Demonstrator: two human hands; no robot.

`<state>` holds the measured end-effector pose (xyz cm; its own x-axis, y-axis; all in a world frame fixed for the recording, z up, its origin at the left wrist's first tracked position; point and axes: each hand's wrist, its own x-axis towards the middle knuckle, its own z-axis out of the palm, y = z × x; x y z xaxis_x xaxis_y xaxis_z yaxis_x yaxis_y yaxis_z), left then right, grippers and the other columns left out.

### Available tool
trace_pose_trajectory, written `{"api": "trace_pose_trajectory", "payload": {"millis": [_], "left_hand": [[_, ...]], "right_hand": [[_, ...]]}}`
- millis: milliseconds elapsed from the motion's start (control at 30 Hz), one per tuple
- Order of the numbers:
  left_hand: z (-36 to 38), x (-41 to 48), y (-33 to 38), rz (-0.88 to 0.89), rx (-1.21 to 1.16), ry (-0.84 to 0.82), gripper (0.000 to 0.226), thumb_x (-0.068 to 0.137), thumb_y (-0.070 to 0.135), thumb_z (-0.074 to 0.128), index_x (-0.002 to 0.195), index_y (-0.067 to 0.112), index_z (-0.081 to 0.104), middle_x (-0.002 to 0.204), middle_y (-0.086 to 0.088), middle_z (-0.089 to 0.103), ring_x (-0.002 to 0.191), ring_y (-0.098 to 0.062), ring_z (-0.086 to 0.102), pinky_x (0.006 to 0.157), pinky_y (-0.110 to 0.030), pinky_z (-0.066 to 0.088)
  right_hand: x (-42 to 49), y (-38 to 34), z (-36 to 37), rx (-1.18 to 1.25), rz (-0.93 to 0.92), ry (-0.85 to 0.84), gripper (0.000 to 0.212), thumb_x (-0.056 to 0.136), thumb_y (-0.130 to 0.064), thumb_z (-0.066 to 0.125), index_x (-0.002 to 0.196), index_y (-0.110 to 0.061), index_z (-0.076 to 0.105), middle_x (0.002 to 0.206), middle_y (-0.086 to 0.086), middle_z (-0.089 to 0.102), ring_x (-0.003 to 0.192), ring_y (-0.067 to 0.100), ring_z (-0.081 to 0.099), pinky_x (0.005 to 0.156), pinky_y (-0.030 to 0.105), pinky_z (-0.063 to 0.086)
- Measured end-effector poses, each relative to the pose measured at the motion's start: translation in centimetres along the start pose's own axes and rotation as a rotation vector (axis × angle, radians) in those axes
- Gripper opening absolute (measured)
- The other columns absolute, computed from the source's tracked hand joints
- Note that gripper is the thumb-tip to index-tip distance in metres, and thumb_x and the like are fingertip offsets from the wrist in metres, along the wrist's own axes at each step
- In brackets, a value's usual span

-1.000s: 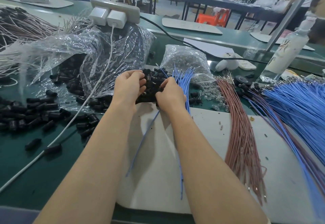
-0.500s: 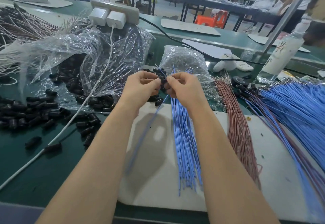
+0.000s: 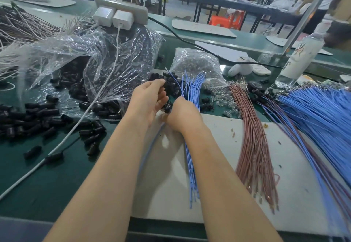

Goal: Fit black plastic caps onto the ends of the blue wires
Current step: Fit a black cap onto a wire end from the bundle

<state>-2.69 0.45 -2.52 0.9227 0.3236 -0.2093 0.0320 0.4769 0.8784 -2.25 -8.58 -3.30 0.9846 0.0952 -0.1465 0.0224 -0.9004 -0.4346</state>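
Head view, sole camera. Left hand (image 3: 150, 101) is curled, thumb and forefinger pinched together at the far tip, with black caps (image 3: 167, 106) cupped against the palm. This is judged to be a ready stock, so each cap can be fed without reaching to the pile. Right hand (image 3: 182, 115) is closed in a fist round a bundle of blue wires (image 3: 191, 89). Their far ends fan upward just beside the left fingertips, and the near ends trail down over the white board (image 3: 237, 165). Held so, the wire ends sit next to the caps. One single wire below the hands is blurred; whether it carries a cap cannot be told.

Surface: a green table (image 3: 47, 181) carries loose caps (image 3: 38, 112) spilled from a torn clear bag (image 3: 98, 57) on the left. A smaller bag of clear parts (image 3: 195, 63) lies ahead. Pink wires (image 3: 254, 142) and spare blue wires (image 3: 322, 112) lie on the right — stock within reach on both sides. A power strip (image 3: 121, 10) with two chargers, a white cable (image 3: 76, 127) crossing the caps and a bottle (image 3: 302, 57) are also present.

Room: a workshop floor with further long benches, an orange stool (image 3: 226, 21) and a person standing at far right.
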Motion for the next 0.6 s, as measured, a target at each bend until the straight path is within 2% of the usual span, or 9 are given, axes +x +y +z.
{"api": "trace_pose_trajectory", "payload": {"millis": [67,133,200,367,467,600], "left_hand": [[0.0,0.0,-0.2,0.013,-0.010,-0.015,0.016,0.089,0.009,0.061,0.074,0.012,0.058,0.065,0.002,0.050,0.056,-0.005,0.051,0.051,-0.014,0.048],[-0.1,0.0,-0.1,0.019,-0.029,-0.021,0.015,0.089,0.008,0.062,0.074,0.013,0.060,0.065,0.002,0.052,0.058,-0.005,0.051,0.052,-0.014,0.047],[-0.2,-0.1,0.1,0.018,-0.051,-0.023,0.014,0.089,0.008,0.062,0.076,0.013,0.061,0.067,0.002,0.054,0.060,-0.006,0.053,0.053,-0.014,0.049],[-0.2,-0.3,0.8,0.019,-0.151,-0.100,0.010,0.094,0.005,0.054,0.088,0.010,0.060,0.083,-0.006,0.064,0.075,-0.012,0.065,0.072,-0.020,0.057],[-0.1,-0.4,1.1,0.027,-0.155,-0.116,0.015,0.096,-0.002,0.047,0.091,0.004,0.059,0.089,-0.011,0.065,0.080,-0.015,0.067,0.074,-0.019,0.056],[0.3,-0.6,1.5,0.026,-0.195,-0.101,0.018,0.097,-0.005,0.043,0.089,0.002,0.058,0.088,-0.012,0.064,0.075,-0.013,0.067,0.069,-0.016,0.056]], "right_hand": [[0.1,-0.3,-0.1,-0.028,-0.009,-0.002,0.030,0.090,-0.024,0.060,0.113,-0.007,0.052,0.116,0.014,0.060,0.105,0.033,0.057,0.072,0.031,0.038],[0.2,-0.3,-0.2,-0.036,-0.022,0.000,0.014,0.090,-0.021,0.059,0.097,-0.011,0.053,0.113,0.013,0.061,0.095,0.031,0.056,0.071,0.030,0.038],[0.3,-0.4,-0.3,-0.020,-0.016,0.009,0.015,0.090,-0.019,0.059,0.084,-0.014,0.046,0.110,0.012,0.061,0.088,0.029,0.052,0.070,0.030,0.038],[1.2,-0.4,-0.2,0.040,0.017,0.038,0.016,0.090,-0.015,0.057,0.081,-0.011,0.045,0.105,0.013,0.060,0.099,0.032,0.057,0.071,0.031,0.040],[2.1,-0.4,-0.6,0.045,0.040,-0.006,0.023,0.088,-0.013,0.058,0.070,-0.009,0.043,0.084,0.009,0.052,0.085,0.029,0.052,0.067,0.030,0.040],[2.3,0.0,-1.4,0.150,0.074,-0.077,0.011,0.083,-0.009,0.059,0.073,-0.006,0.056,0.064,0.006,0.055,0.063,0.025,0.053,0.052,0.027,0.041]]}}
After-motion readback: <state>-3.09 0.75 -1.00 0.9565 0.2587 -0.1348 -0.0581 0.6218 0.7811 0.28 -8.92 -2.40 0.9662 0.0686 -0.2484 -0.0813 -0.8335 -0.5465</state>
